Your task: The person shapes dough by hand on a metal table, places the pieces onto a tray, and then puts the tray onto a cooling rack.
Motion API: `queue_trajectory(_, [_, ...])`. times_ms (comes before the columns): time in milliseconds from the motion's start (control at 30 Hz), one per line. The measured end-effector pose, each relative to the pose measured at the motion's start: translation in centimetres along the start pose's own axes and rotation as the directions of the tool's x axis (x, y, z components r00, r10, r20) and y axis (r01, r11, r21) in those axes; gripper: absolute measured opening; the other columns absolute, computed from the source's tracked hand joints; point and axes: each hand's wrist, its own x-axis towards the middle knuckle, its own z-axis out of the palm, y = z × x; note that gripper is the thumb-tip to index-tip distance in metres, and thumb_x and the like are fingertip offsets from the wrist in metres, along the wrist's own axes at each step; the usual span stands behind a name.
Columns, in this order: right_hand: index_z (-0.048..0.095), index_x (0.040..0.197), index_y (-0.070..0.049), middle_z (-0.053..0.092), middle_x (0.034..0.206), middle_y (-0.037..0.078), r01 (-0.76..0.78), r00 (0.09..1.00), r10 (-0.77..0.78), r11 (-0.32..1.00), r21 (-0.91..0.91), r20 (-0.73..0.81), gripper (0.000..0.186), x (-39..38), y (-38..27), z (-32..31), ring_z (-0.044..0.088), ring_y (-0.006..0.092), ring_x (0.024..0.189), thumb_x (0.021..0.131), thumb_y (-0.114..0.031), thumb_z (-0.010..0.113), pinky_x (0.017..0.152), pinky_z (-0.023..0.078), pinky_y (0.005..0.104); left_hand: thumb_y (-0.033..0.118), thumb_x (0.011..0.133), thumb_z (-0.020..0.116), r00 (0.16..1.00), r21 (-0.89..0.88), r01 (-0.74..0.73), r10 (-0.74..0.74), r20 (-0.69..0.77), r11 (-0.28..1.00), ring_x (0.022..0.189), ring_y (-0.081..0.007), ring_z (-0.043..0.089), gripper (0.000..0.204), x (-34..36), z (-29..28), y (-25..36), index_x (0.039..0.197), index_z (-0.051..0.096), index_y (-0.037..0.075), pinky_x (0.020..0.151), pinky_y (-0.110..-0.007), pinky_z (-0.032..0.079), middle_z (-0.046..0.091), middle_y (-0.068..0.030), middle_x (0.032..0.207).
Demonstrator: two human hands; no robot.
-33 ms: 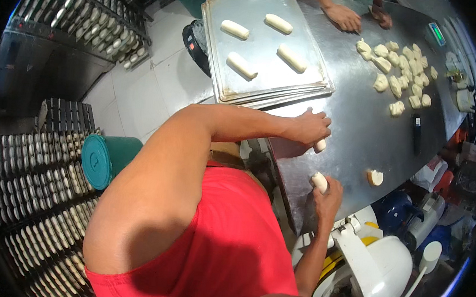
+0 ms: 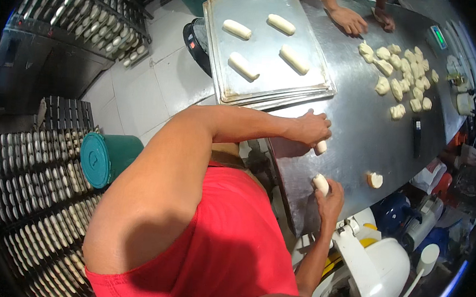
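My left hand (image 2: 310, 128) is curled over a pale dough roll (image 2: 320, 147) on the steel worktable (image 2: 354, 137); one end of the roll shows past the fingers. Nearer to me, my right hand (image 2: 330, 196) is closed round the end of another dough roll (image 2: 320, 183). The two rolls lie apart, close to the table's near left edge. Four-sided and flat, a stack of metal baking trays (image 2: 268, 37) sits beyond my left hand, with several dough rolls (image 2: 294, 60) spaced out on the top tray.
Dough pieces (image 2: 396, 89) lie heaped at the far right, near a co-worker's hands (image 2: 348, 20). A dark, narrow object (image 2: 416, 138) and a short cylindrical piece (image 2: 375, 180) are on the table. A white machine (image 2: 379, 263) stands by my right arm; racks of dough (image 2: 37, 178) and a green bin (image 2: 110, 159) stand left.
The co-worker's hand has shifted slightly to the right, its fingers a little more spread. My own hands stay on their rolls; the whole view has moved very slightly.
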Motion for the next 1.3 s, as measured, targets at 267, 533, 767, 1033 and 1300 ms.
queue_trajectory(267, [0.064, 0.128, 0.003, 0.069, 0.12, 0.018, 0.027, 0.985, 0.005, 0.983, 0.18, -0.175, 0.049, 10.4, -10.0, -3.2, 0.067, 0.0256, 0.107, 0.086, -0.017, 0.077, 0.094, 0.052, 0.0382, 0.012, 0.07, 0.069, 0.912, -0.261, -0.008, -0.1, -0.397, 0.965, 0.105, -0.0369, 0.062, 0.038, -8.9, -9.5, -9.5, 0.107, 0.075, 0.006, 0.09, -0.045, 0.054, 0.066, -0.0168, 0.106])
queue_trajectory(533, [0.07, 0.122, -0.002, 0.074, 0.113, 0.016, 0.428, 0.903, -0.383, 0.837, 0.341, -0.192, 0.045, 35.8, -33.2, 1.3, 0.07, 0.024, 0.107, 0.085, -0.027, 0.079, 0.094, 0.053, 0.0367, 0.013, 0.074, 0.072, 0.76, -0.054, 0.337, -0.306, -0.573, 0.94, 0.106, -0.031, 0.061, 0.042, -18.1, -22.5, -31.4, 0.116, 0.076, 0.009, 0.1, -0.042, 0.049, 0.068, -0.0119, 0.106])
queue_trajectory(767, [0.069, 0.125, -0.001, 0.07, 0.121, 0.024, 0.552, 0.819, -0.554, 0.832, -0.058, -0.151, 0.053, 49.9, -38.2, 8.5, 0.067, 0.04, 0.112, 0.081, -0.026, 0.084, 0.098, 0.052, 0.0427, 0.013, 0.078, 0.069, 0.799, -0.067, 0.413, -0.397, -0.451, 0.908, 0.116, -0.0319, 0.055, 0.047, -17.5, -18.5, -39.2, 0.125, 0.073, 0.014, 0.104, -0.043, 0.046, 0.065, -0.0113, 0.118])
queue_trajectory(1033, [0.064, 0.13, 0.007, 0.068, 0.125, 0.027, 0.431, 0.835, -0.454, 0.891, -0.145, -0.311, 0.055, 46.1, -32.9, 5.3, 0.066, 0.04, 0.115, 0.087, -0.025, 0.076, 0.102, 0.051, 0.0436, 0.016, 0.08, 0.076, 0.602, 0.0, 0.422, -0.28, -0.747, 0.907, 0.109, -0.0303, 0.058, 0.059, -19.5, -18.0, -36.5, 0.137, 0.061, 0.007, 0.101, -0.043, 0.048, 0.063, -0.0122, 0.117])
queue_trajectory(1300, [0.074, 0.107, 0.003, 0.075, 0.097, 0.022, 0.124, 0.966, -0.128, 0.992, -0.034, -0.226, 0.03, 39.1, -25.6, 1.8, 0.072, 0.0352, 0.086, 0.092, -0.023, 0.071, 0.081, 0.055, 0.0424, 0.014, 0.086, 0.077, 0.378, -0.775, 0.415, -0.865, -0.329, 0.477, 0.09, -0.0214, 0.06, 0.055, -26.0, -8.9, -20.3, 0.137, 0.058, 0.002, 0.081, -0.035, 0.053, 0.063, -0.0109, 0.111])
